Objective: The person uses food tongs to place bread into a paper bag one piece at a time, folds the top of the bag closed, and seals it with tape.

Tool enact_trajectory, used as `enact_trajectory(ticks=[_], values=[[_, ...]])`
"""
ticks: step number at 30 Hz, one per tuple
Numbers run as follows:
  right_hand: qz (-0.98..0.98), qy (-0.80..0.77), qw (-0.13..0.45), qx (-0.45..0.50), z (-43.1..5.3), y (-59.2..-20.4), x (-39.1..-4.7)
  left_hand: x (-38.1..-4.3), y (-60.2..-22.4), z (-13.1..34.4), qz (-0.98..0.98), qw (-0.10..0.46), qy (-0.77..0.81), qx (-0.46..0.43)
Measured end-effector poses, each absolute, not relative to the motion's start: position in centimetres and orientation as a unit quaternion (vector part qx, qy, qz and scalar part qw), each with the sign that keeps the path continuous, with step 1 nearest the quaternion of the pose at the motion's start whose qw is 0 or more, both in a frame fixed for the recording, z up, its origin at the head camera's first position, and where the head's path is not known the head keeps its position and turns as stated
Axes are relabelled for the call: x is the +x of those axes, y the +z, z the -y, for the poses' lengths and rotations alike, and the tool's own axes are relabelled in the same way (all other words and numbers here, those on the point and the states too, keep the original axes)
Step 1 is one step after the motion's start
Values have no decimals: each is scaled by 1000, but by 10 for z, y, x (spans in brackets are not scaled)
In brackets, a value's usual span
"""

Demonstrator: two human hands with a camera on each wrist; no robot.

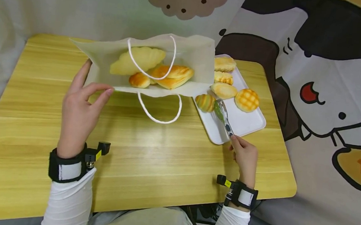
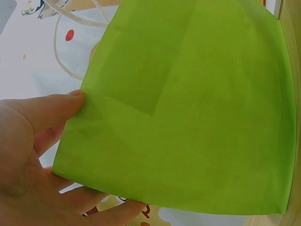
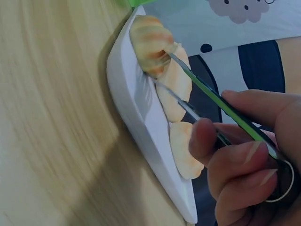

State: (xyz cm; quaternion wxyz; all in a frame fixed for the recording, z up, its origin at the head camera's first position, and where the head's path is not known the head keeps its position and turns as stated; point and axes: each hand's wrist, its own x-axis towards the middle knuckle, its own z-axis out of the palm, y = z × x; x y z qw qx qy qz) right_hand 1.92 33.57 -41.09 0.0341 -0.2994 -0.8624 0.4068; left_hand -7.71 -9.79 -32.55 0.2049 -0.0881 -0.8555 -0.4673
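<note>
Beside the bag point(image 1: 199, 65) the left hand point(image 1: 81, 109) pinches, 5 breads point(image 1: 224, 90) occupy the tray point(image 1: 246, 121); right hand point(image 1: 245, 156) grips tongs point(image 1: 228, 126).

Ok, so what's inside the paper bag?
In the paper bag are a pale croissant-shaped bread, a golden-brown bread and a small browned roll. Anything directly beneath them is covered.

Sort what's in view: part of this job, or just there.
Part of the job:
- paper bag, left hand at its rim
- tongs, in the right hand
- striped roll, at the tongs' tips
- white tray, other breads

Just there:
- printed cloth
- wrist cameras
</note>
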Motion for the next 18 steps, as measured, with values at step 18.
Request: enact_trajectory(ticks=[18], values=[[810,476,83,-331,-342,-413,31,-74,-326,100,856,210,-462,-96]])
